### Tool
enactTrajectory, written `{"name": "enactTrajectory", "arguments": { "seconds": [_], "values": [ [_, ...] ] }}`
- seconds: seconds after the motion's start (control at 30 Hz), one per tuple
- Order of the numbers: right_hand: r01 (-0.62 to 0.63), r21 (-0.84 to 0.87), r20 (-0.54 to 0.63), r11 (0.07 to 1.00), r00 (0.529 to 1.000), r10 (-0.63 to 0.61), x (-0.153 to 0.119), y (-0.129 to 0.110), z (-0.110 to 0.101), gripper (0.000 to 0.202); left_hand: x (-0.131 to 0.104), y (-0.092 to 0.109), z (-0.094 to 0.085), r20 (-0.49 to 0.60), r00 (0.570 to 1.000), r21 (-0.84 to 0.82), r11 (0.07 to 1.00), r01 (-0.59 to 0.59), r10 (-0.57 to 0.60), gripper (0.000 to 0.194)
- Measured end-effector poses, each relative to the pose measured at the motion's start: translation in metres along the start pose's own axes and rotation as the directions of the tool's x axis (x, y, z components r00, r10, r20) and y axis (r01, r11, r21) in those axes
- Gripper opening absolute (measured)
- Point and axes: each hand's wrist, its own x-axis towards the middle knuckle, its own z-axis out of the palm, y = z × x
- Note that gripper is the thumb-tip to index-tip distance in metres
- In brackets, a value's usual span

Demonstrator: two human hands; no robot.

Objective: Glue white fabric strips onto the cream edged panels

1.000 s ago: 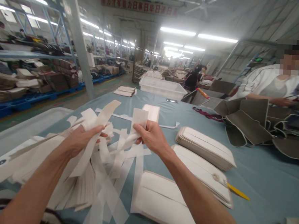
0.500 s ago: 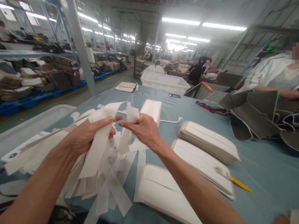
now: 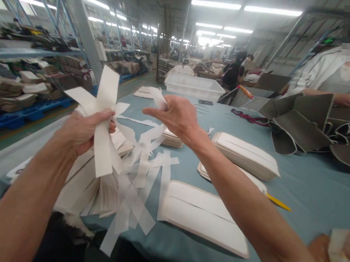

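Observation:
My left hand [image 3: 87, 129] is closed around several off-white fabric strips [image 3: 107, 87], which fan out above and below the thumb. My right hand [image 3: 179, 113], raised to the right of it, pinches a thin translucent white backing strip [image 3: 157, 98] between thumb and fingers. More of these thin strips [image 3: 142, 210] lie tangled on the table below and between the hands. A pile of off-white strips [image 3: 82, 188] lies beneath my left hand. Under my right forearm rests a stack of long white panels with rounded corners [image 3: 199, 219], each with a line along its length.
Further panel stacks [image 3: 247, 155] lie to the right, one with a yellow-handled tool [image 3: 279, 201] on it. A phone [image 3: 205, 102] and a white plastic bin [image 3: 194, 86] are at the far side. Another person [image 3: 329, 73] handles dark grey pieces [image 3: 304, 119] at right.
My hands have drawn apart. The left moved left with its strips now fanned upward; the right rose with the thin strip. The view has shifted slightly.

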Motion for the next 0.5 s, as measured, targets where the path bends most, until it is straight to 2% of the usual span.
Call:
{"name": "enactTrajectory", "arguments": {
  "seconds": [0.1, 0.2, 0.27, 0.37, 0.43, 0.5],
  "values": [
    [-0.053, -0.039, 0.019, 0.998, 0.998, 0.054, -0.008, 0.021, 0.019, 0.053, -0.003, -0.026, -0.016, 0.042, 0.989, 0.099, 0.986, 0.134, -0.139, 0.047],
    [-0.06, -0.062, 0.12, 0.996, 0.991, 0.067, -0.019, 0.02, 0.038, 0.052, -0.009, -0.039, -0.029, 0.093, 0.973, 0.145, 0.97, 0.197, -0.212, 0.062],
    [-0.049, -0.028, 0.224, 0.998, 0.973, 0.054, -0.025, 0.012, 0.047, 0.051, -0.012, -0.039, -0.036, 0.089, 0.975, 0.156, 0.969, 0.19, -0.205, 0.068],
    [-0.09, 0.117, 0.345, 0.989, 0.938, 0.045, -0.03, 0.005, 0.05, 0.06, -0.019, -0.027, -0.048, 0.031, 0.989, 0.164, 0.977, 0.137, -0.144, 0.072],
    [-0.141, 0.23, 0.308, 0.963, 0.949, 0.066, -0.031, 0.008, 0.048, 0.064, -0.026, -0.017, -0.055, 0.0, 0.99, 0.165, 0.977, 0.138, -0.14, 0.072],
    [-0.161, 0.35, 0.213, 0.923, 0.973, 0.089, -0.032, 0.014, 0.043, 0.062, -0.034, -0.01, -0.06, -0.001, 0.986, 0.154, 0.974, 0.166, -0.168, 0.073]
  ]
}}
